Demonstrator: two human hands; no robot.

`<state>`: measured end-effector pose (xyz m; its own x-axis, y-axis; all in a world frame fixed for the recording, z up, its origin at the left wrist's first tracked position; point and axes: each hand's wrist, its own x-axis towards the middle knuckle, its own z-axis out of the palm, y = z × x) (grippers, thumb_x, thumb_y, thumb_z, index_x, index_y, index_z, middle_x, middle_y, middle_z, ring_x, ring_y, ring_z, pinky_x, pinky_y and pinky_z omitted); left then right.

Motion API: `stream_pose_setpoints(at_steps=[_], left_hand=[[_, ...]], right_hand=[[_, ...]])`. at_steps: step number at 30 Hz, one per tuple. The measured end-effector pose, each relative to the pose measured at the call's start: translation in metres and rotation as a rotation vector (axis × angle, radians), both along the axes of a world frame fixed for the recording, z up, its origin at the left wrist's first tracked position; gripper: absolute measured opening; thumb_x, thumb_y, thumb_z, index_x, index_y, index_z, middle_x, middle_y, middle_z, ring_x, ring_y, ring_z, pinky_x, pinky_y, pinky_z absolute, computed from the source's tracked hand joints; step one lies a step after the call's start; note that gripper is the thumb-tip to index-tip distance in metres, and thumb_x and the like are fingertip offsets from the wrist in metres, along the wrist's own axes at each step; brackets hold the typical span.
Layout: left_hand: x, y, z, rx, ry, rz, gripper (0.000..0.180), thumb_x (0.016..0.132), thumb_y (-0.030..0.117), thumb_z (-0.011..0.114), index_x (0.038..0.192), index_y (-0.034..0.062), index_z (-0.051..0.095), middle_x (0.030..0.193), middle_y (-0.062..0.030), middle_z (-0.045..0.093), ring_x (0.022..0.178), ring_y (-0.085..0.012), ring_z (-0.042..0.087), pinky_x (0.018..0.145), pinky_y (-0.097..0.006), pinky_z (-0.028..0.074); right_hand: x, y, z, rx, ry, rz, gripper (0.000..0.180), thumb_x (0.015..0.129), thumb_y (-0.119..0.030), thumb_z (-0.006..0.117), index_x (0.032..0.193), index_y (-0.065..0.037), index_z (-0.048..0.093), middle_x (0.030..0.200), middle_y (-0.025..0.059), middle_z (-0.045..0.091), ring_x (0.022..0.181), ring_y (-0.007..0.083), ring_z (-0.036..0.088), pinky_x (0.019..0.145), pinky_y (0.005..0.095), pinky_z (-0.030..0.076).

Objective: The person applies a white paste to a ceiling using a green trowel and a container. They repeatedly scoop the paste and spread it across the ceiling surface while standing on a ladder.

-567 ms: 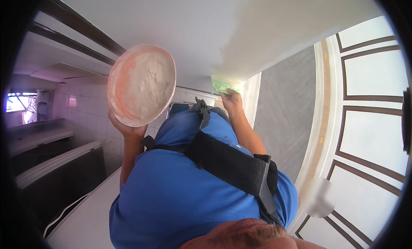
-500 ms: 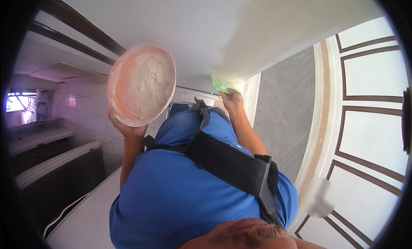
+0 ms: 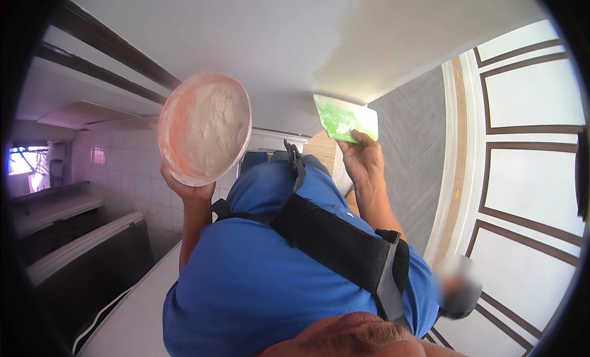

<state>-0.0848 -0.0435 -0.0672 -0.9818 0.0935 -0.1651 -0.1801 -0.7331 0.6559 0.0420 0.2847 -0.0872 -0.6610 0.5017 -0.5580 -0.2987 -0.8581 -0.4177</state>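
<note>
My right hand (image 3: 365, 163) is clamped on a flat green spreader (image 3: 335, 118), a thin four-sided plate with straight edges, gripped by its near edge. My thumb lies on the upper face and the other fingers are mostly hidden beneath. White paste is smeared over that face, thickest near my thumb, with bright green showing between the streaks. The spreader sits close to the lower edge of the wall (image 3: 264, 55); I cannot tell whether its far corner touches. The wall looks smooth and pale grey, and toward the right it carries a beige-grey coat (image 3: 405, 37) with a ragged, feathered left edge.

My left hand (image 3: 192, 188) is closed on the near side of a round, shallow bowl (image 3: 174, 138), well apart from the spreader. One digit shows along the bowl's outer side; how the others lie behind it is hidden. The bowl is orange-pink, filmed with dried white around its rim, and tipped so its inside faces up toward me. In it lies a mass of off-white paste (image 3: 220, 126), lumpy and peaked at the far end, smeared smoother below, leaving the left side thinly coated.

Below me are my soft blue shirt (image 3: 246, 283) and a wide black strap (image 3: 329, 243). To the right runs a grey, streaked floor (image 3: 409, 154), and to the left are glossy pale tiles (image 3: 132, 172).
</note>
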Motion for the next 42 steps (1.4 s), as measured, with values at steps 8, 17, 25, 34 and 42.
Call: stream_pose_setpoints(at_steps=[8,17,25,34,42], left_hand=[[-0.008,-0.019,-0.029,-0.357,0.182,-0.014,0.067,0.093,0.05,0.058,0.148,0.0119,0.049,0.152,-0.009,0.049,0.139,-0.0306,0.047,0.118,-0.051,0.037],[-0.004,-0.017,-0.016,-1.118,0.955,0.068,0.088,0.078,0.0,0.072,0.153,0.005,0.026,0.15,-0.023,0.042,0.135,-0.0347,0.049,0.114,-0.048,0.042],[0.001,-0.002,-0.015,-0.62,0.447,0.03,0.076,0.082,0.012,0.074,0.149,0.005,0.037,0.148,-0.0174,0.048,0.136,-0.0311,0.049,0.113,-0.049,0.043],[-0.008,-0.007,-0.001,0.128,-0.173,-0.042,0.065,0.09,0.043,0.063,0.145,0.0104,0.051,0.15,-0.0098,0.052,0.138,-0.0312,0.048,0.117,-0.052,0.039],[-0.01,-0.015,0.002,0.15,-0.165,-0.105,0.06,0.097,0.038,0.052,0.148,0.0078,0.046,0.151,-0.0132,0.049,0.138,-0.0342,0.047,0.114,-0.054,0.042]], right_hand=[[-0.044,0.012,-0.23,-0.125,-0.125,0.069,0.047,0.091,0.012,0.042,0.136,0.001,0.041,0.136,0.0229,0.05,0.125,0.0432,0.055,0.106,0.0641,0.051],[-0.099,0.051,-0.161,-0.006,-0.073,0.028,0.042,0.092,0.01,0.041,0.133,0.004,0.043,0.134,0.0238,0.05,0.119,0.0434,0.059,0.102,0.0603,0.056],[-0.062,0.033,0.018,0.117,-0.041,-0.033,0.034,0.095,0.011,0.042,0.129,0.015,0.041,0.131,0.0244,0.052,0.124,0.0416,0.055,0.113,0.0565,0.048],[0.013,-0.008,-0.024,0.121,-0.169,0.102,0.04,0.087,0.008,0.052,0.127,0.008,0.049,0.123,0.0214,0.06,0.11,0.036,0.065,0.093,0.0483,0.06],[-0.043,-0.002,-0.204,-0.087,-0.193,0.065,0.037,0.089,0.009,0.046,0.125,0.01,0.044,0.129,0.0244,0.051,0.123,0.0425,0.054,0.11,0.0598,0.047]])
